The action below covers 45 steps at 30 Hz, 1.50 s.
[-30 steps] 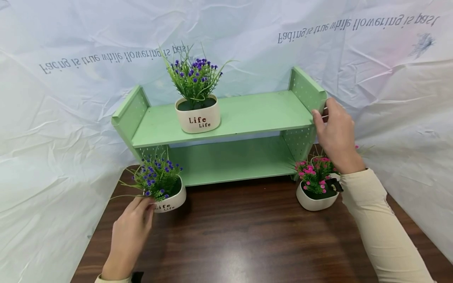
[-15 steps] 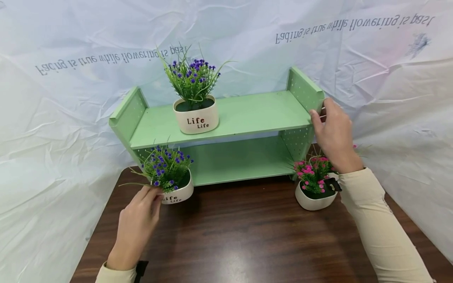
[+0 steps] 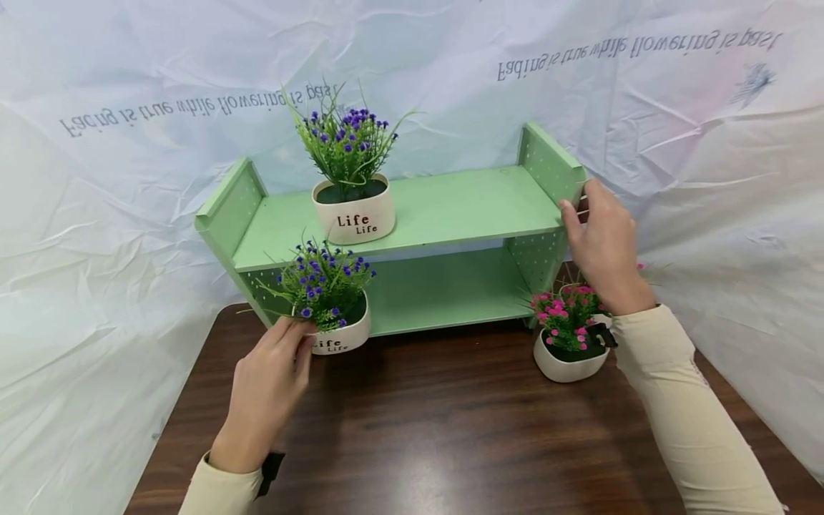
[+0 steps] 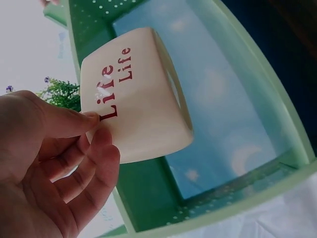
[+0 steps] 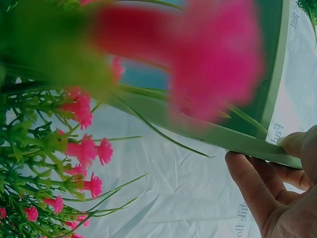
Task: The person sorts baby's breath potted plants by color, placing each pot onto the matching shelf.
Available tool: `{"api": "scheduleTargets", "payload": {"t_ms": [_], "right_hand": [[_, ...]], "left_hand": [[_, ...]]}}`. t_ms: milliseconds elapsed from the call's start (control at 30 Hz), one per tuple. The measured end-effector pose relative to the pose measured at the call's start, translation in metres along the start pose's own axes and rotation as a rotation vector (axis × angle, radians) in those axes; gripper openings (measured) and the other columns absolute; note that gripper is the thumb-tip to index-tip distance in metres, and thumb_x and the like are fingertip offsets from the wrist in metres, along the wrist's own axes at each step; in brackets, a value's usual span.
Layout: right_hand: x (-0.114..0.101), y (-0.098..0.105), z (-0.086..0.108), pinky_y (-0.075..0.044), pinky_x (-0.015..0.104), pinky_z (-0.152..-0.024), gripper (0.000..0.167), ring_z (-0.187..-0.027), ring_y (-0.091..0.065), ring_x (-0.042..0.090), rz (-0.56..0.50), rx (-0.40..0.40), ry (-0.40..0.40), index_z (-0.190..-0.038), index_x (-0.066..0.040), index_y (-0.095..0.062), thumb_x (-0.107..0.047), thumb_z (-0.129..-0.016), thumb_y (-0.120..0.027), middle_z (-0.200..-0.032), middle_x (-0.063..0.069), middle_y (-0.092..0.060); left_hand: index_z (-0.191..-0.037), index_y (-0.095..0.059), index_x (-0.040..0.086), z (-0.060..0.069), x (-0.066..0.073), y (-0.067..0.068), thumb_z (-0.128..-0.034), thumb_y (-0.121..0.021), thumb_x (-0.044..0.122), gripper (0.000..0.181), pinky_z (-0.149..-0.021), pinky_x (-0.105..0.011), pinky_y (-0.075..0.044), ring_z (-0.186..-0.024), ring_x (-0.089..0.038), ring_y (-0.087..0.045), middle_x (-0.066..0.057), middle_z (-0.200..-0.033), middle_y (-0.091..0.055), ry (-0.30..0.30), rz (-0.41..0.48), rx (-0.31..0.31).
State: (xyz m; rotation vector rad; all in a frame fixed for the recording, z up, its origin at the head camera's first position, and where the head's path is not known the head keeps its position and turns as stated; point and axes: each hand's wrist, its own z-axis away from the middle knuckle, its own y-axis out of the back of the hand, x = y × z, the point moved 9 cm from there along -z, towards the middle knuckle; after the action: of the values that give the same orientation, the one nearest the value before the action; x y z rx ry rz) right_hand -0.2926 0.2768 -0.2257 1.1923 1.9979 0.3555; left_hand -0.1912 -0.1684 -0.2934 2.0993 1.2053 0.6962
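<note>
My left hand [image 3: 270, 386] pinches the rim of a white "Life" pot [image 3: 352, 335] with purple flowers, held in front of the green shelf's lower left part. In the left wrist view, thumb and fingers of the left hand [image 4: 64, 148] grip the edge of the pot [image 4: 138, 99], with the shelf [image 4: 148, 198] behind it. My right hand [image 3: 605, 247] holds the right side panel of the green shelf [image 3: 476, 197]. The right wrist view shows the right hand [image 5: 277, 193] with its thumb and fingers on either side of the panel's edge [image 5: 223, 141].
Another white pot [image 3: 356, 218] with purple flowers stands on the upper board. White pots with pink flowers, the front one [image 3: 569, 365] plainly visible, stand on the dark wooden table [image 3: 425, 422] below my right forearm. A printed pale cloth [image 3: 438, 86] hangs behind the shelf.
My left hand has carried the purple-flowered pot right and away from me, toward the shelf. My right hand keeps its hold on the side panel; the view has shifted slightly.
</note>
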Motion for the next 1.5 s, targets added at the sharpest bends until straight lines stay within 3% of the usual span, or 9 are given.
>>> {"api": "scheduleTargets", "payload": {"t_ms": [467, 833, 1500], "right_hand": [[0.000, -0.001, 0.001, -0.046, 0.067, -0.088, 0.029, -0.099, -0.066, 0.049, -0.009, -0.001, -0.004, -0.116, 0.006, -0.057, -0.021, -0.109, -0.061, -0.108, 0.030, -0.068], [-0.001, -0.001, 0.001, -0.045, 0.068, -0.088, 0.029, -0.098, -0.065, 0.049, -0.020, -0.001, -0.004, -0.117, 0.006, -0.057, -0.022, -0.109, -0.061, -0.108, 0.030, -0.067], [-0.002, 0.001, 0.002, -0.045, 0.069, -0.085, 0.028, -0.098, -0.065, 0.050, -0.001, 0.003, -0.006, -0.115, 0.005, -0.056, -0.022, -0.109, -0.060, -0.108, 0.031, -0.067]], "left_hand": [[-0.099, -0.074, 0.007, -0.008, 0.026, 0.002, -0.0941, -0.074, 0.000, 0.009, -0.060, -0.043, -0.058, -0.087, -0.024, -0.068, -0.004, -0.097, -0.068, -0.046, 0.020, -0.027], [-0.100, -0.076, 0.007, -0.013, 0.051, 0.014, -0.0935, -0.075, 0.001, 0.009, -0.058, -0.040, -0.058, -0.088, -0.024, -0.070, -0.006, -0.097, -0.068, -0.102, 0.046, -0.005], [-0.102, -0.074, 0.011, -0.053, 0.097, 0.029, -0.0989, -0.073, 0.006, 0.006, -0.057, -0.037, -0.056, -0.087, -0.022, -0.068, -0.004, -0.099, -0.067, -0.188, 0.068, 0.030]]}}
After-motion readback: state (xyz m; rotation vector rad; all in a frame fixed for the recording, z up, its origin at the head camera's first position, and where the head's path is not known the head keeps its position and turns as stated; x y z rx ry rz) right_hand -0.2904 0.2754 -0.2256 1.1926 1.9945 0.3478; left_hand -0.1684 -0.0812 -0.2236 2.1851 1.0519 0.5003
